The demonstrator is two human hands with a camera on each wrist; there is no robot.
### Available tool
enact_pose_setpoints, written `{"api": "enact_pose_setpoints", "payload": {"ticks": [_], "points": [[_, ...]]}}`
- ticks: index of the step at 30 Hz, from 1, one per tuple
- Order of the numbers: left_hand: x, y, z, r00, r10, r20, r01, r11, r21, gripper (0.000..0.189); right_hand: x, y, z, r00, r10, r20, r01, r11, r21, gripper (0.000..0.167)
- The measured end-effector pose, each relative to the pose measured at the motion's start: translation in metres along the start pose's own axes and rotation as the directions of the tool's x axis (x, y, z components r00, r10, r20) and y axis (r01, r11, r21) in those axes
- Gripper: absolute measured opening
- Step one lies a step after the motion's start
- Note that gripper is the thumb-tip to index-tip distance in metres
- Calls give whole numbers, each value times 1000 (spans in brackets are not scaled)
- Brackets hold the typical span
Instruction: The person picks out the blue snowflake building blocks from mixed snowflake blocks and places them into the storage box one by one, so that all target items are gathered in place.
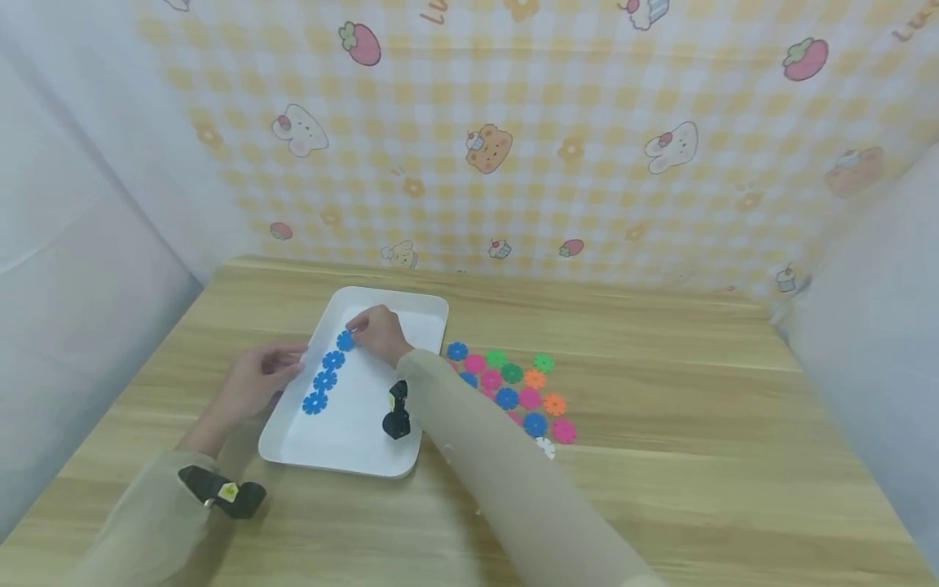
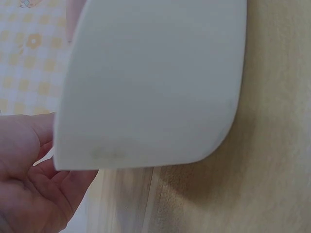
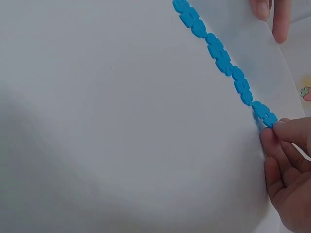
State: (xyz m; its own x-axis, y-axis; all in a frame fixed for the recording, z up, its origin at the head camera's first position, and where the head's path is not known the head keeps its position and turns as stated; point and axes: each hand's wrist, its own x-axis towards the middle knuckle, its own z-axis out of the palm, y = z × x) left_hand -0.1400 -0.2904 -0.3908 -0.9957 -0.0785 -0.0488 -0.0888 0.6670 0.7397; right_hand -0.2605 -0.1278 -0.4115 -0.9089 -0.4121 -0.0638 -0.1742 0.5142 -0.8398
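4 blue discs (image 1: pixel 325 380) leave room rightward, right grip (image 1: pixel 379 333) pinching 1, left grip (image 1: pixel 253 379) the tray edge (image 1: pixel 277 425).

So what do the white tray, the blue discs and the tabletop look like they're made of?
White tray: probably plastic, smooth and fairly matte, judging by its even color and rounded corners. Blue discs: likely plastic, smooth-looking, with neatly notched rims and uniform color. Tabletop: wood-look, streaked with grain; real wood or printed laminate, I can't tell.
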Motion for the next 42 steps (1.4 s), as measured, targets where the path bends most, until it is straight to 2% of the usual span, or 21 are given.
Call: {"api": "enact_pose_setpoints", "payload": {"ticks": [12, 17, 30, 36, 42], "points": [[0, -2, 0, 1000, 17, -18, -17, 1000, 0, 37, 7, -1, 3, 999, 7, 37, -7, 1000, -12, 19], [0, 0, 0, 1000, 13, -17, -13, 1000, -3, 38, 3, -5, -1, 999, -27, 44, 27, 1000, 8, 19], [-3, 3, 1, 1000, 9, -24, -9, 1000, -3, 38, -4, -8, -9, 998, -10, 65, 10, 1000, 2, 18], [-3, 5, 0, 1000, 15, -16, -15, 1000, 12, 38, -5, -17, -28, 991, -61, 120, 57, 998, 32, 19], [-2, 3, 0, 999, 35, -10, -35, 999, 28, 38, -12, -26, -65, 969, -163, 187, 160, 987, 33, 22]]}}
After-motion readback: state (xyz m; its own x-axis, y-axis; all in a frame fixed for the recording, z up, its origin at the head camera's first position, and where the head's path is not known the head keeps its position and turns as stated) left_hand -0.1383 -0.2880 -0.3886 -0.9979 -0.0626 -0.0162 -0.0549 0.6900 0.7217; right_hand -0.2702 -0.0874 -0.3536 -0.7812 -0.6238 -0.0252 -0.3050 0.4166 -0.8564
